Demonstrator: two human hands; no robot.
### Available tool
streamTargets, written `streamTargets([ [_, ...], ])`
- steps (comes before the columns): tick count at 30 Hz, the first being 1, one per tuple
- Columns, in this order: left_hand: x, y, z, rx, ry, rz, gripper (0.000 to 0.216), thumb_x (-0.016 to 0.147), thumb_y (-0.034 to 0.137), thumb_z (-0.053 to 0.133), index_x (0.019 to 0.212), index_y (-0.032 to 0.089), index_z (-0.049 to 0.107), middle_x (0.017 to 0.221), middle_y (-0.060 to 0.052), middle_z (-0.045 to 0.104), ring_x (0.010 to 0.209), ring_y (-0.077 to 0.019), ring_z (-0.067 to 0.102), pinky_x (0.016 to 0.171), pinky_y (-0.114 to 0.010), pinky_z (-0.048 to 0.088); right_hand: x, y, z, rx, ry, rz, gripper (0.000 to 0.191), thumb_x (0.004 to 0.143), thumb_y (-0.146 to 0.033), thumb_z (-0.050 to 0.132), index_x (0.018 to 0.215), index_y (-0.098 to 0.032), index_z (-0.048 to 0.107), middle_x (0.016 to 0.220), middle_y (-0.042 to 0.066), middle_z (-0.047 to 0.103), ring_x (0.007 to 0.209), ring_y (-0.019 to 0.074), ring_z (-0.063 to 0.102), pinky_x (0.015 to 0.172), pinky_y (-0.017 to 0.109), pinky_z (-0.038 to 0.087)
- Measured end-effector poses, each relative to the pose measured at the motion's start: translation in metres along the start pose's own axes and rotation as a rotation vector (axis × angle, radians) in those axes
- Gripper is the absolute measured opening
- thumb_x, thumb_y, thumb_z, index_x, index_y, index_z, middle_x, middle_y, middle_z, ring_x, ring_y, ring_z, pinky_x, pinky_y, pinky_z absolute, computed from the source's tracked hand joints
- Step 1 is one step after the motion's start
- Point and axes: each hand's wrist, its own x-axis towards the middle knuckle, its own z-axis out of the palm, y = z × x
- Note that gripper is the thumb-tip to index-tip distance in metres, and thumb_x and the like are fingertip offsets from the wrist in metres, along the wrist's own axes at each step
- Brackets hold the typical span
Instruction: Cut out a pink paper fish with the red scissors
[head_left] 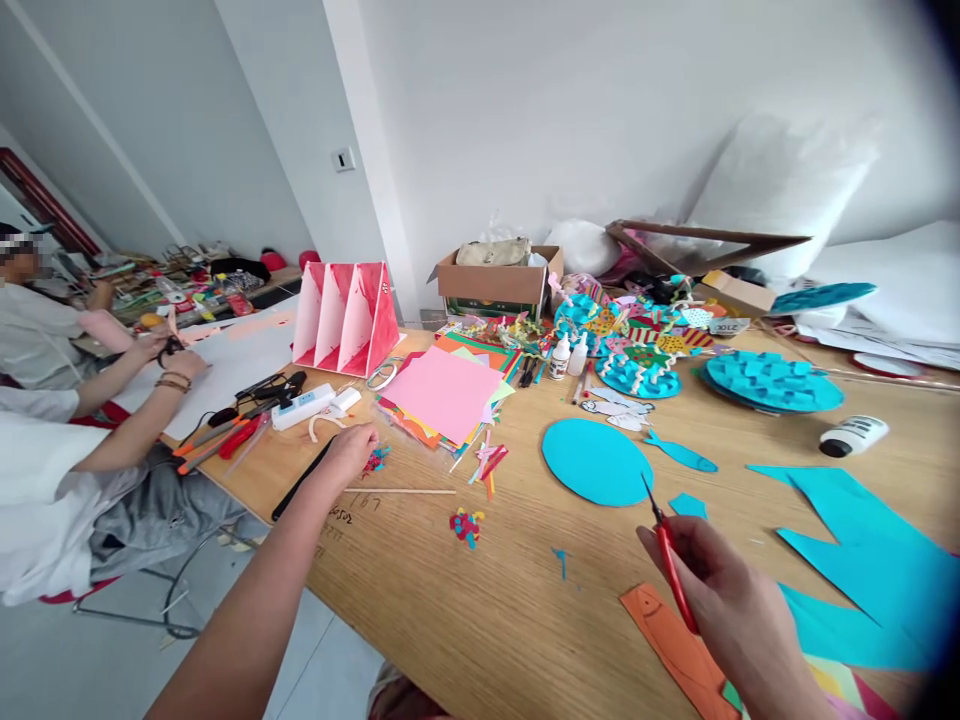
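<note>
The fingers of the right hand (724, 585) are closing around a pair of small red-handled scissors (671, 565), whose dark blades are lying together and pointing up toward the rim of a flat blue oval disc (589, 460); whether the tips are touching it, I cannot tell. The left hand (351, 452) is resting well apart, its fingers sitting curled beside a little heap of red and blue paper bits (376, 460); whether they are pinching anything, I cannot tell. Just beside the right hand, an orange paper strip with a drawn fish outline (660, 635) is lying partly covered, while large jagged blue paper sheets (862, 550) are spreading farther right. A blue paper fish (686, 455) is lying right of the disc, and a white bottle with a black cap (855, 437) is lying on its side beyond it. Between the hands, a red, blue and yellow paper cluster (467, 527) is sitting on the wooden table (420, 600). Farther back, a stack of coloured paper topped with pink (450, 390) is lying before an open brown cardboard box (491, 283). At the far left, a person in a white top (37, 500) is holding a dark tool (171, 347).
</note>
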Motion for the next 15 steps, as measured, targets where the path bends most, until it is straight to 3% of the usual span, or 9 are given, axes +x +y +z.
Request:
streamTargets([
  [2, 0.0016, -0.0042, 0.0020, 0.034, -0.030, -0.009, 0.032, 0.085, 0.031, 0.050, 0.113, 0.016, 0.050, 0.113, -0.009, 0.054, 0.094, -0.0196, 0.056, 0.078, -0.040, 0.049, 0.0002, 0.0009, 0.0000, -0.001, 0.002, -0.008, 0.033, 0.068, -0.055, 0.049, 0.070, -0.023, 0.053, 0.046, -0.003, 0.055, 0.038, 0.0156, 0.048, 0.037, 0.024, 0.036],
  [9, -0.0012, -0.0044, -0.0013, 0.109, -0.056, 0.029, 0.032, 0.085, 0.031, 0.050, 0.112, 0.015, 0.051, 0.112, -0.008, 0.054, 0.094, -0.0197, 0.056, 0.078, -0.040, 0.049, 0.0005, 0.0032, 0.0017, 0.006, 0.012, -0.001, 0.032, 0.067, -0.055, 0.051, 0.071, -0.023, 0.053, 0.047, -0.003, 0.056, 0.038, 0.0155, 0.049, 0.036, 0.024, 0.036],
  [12, -0.0041, -0.0034, -0.0017, 0.126, -0.003, 0.049, 0.015, 0.084, 0.023, 0.050, 0.092, 0.014, 0.059, 0.095, -0.006, 0.060, 0.086, -0.0182, 0.057, 0.076, -0.035, 0.047, 0.0002, 0.0024, 0.0022, 0.007, 0.014, -0.009, 0.032, 0.068, -0.055, 0.050, 0.070, -0.023, 0.053, 0.046, -0.003, 0.055, 0.035, 0.0142, 0.046, 0.035, 0.024, 0.035],
  [15, -0.0063, -0.0011, -0.0073, 0.126, 0.102, 0.083, 0.007, 0.075, 0.011, 0.053, 0.072, 0.015, 0.058, 0.080, -0.005, 0.059, 0.080, -0.0188, 0.056, 0.074, -0.031, 0.044, -0.0002, -0.0001, 0.0019, 0.013, 0.018, -0.024, 0.033, 0.069, -0.056, 0.050, 0.069, -0.023, 0.052, 0.045, -0.003, 0.055, 0.035, 0.0139, 0.046, 0.035, 0.023, 0.034],
])
